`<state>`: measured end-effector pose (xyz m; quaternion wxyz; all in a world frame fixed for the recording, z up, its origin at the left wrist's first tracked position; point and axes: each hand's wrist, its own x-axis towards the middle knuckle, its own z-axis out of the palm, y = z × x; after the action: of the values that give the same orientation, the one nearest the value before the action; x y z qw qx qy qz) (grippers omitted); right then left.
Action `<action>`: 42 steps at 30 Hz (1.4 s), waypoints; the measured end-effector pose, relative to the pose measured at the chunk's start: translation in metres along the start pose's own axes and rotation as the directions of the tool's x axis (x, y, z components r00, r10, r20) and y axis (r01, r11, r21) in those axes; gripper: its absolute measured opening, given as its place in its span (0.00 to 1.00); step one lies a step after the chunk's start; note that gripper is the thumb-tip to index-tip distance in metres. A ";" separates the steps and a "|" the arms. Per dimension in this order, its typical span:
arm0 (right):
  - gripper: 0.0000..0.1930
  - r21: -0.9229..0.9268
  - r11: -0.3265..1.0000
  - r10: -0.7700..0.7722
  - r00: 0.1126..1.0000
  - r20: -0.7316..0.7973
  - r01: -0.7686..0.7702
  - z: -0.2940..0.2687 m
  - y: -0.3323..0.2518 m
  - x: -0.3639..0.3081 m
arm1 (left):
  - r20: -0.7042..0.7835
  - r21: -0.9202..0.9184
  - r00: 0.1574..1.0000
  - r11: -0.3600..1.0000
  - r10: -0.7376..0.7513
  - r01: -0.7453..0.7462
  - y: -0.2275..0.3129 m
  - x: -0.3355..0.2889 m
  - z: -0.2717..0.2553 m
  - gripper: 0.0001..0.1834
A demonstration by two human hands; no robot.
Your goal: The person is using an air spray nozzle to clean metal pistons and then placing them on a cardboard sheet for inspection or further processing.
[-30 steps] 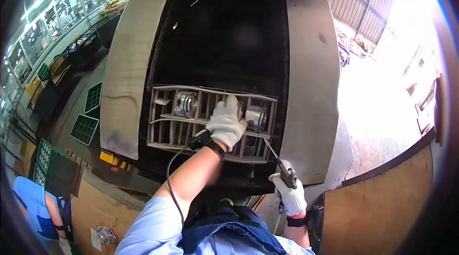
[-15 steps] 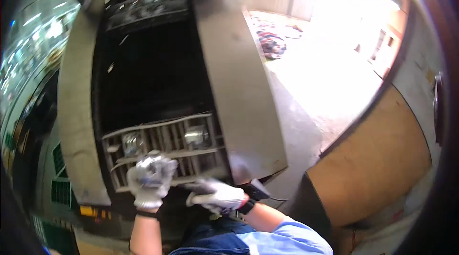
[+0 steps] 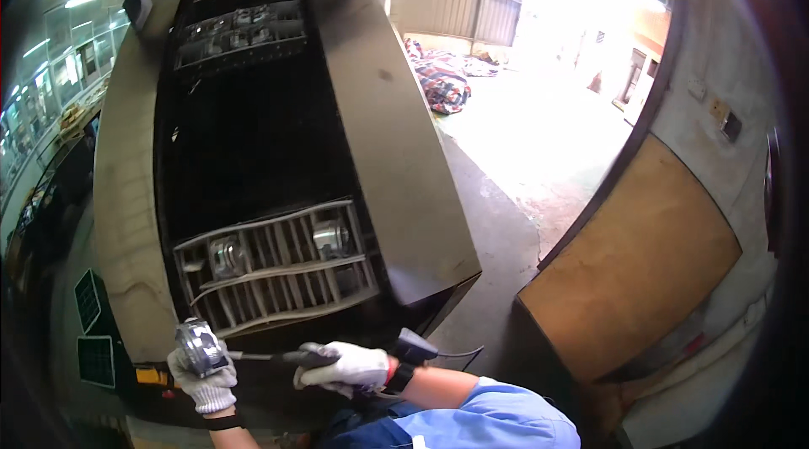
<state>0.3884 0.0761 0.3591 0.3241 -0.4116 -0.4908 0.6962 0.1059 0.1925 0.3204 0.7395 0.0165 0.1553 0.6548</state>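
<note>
My left hand (image 3: 205,386), in a white knit glove, is closed around a shiny round metal part (image 3: 200,348) at the lower left, just in front of the rack. My gloved right hand (image 3: 347,367) grips a dark-bodied tool with a thin metal tube, which looks like an air blow gun (image 3: 308,356). Its tube points left, with the tip at or very near the metal part. Beyond my hands lies a slatted metal rack (image 3: 274,280) on the machine's black belt. Two similar round metal parts, one on the left (image 3: 226,257) and one on the right (image 3: 331,238), sit in it.
The conveyor machine (image 3: 413,146) has broad beige side panels and carries more loaded racks (image 3: 240,34) at its far end. A dark box with a cable (image 3: 415,346) is beside my right wrist. Green crates (image 3: 97,360) stand at left, and a brown board (image 3: 636,259) leans at right.
My left hand has moved left and down, away from the rack, with the metal part. My right hand has shifted slightly left and down, and the tool's tube now meets or nears the part.
</note>
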 end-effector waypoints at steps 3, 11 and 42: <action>0.16 -0.092 0.996 0.005 0.987 -0.163 -0.020 0.007 -0.007 -0.005 | 0.130 0.332 0.952 0.892 0.278 -0.306 0.044 -0.039 -0.013 0.20; 0.14 -0.628 0.762 -0.102 0.986 0.129 0.161 0.074 0.021 0.027 | -0.023 0.889 0.840 0.396 0.542 -0.231 0.096 -0.174 -0.094 0.27; 0.08 -0.062 0.994 0.005 0.587 -0.810 -0.094 -0.100 0.009 -0.116 | 0.324 0.281 0.891 -0.867 -0.318 -0.412 -0.292 0.084 0.151 0.23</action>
<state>0.5297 0.0157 0.3626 0.4714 -0.7114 -0.3121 0.4175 0.4329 0.2602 0.3801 0.0540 0.8562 0.5102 0.0614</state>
